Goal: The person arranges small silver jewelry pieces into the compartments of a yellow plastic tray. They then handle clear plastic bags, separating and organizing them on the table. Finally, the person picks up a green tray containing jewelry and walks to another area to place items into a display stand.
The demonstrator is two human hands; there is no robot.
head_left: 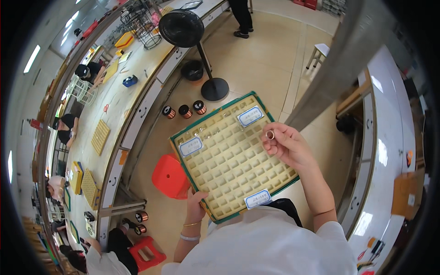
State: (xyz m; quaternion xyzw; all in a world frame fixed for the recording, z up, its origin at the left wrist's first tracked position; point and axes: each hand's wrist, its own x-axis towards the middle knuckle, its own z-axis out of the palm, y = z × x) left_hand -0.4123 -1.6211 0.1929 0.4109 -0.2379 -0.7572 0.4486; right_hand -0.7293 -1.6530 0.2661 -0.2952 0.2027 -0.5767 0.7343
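Observation:
A shallow tray [224, 178] with a green rim and a cream grid of small square pockets lies tilted in front of me. My left hand [196, 205] grips its near left edge, fingers mostly hidden underneath. Above the tray's right side, my right hand [285, 145] pinches a small shiny metal ring [269, 134] between thumb and fingers. Small clear or shiny pieces sit in some pockets of the far rows; they are too small to name. Three blue-bordered paper labels [191, 146] rest on the tray, two toward the far side and one at the near edge.
A black pedestal fan [182, 28] stands ahead, near copper wire spools [185, 111]. Red stools [169, 176] are at left, beside a long workbench [133, 98] with several people. A metal post [332, 68] slants at right, before a white counter [387, 137].

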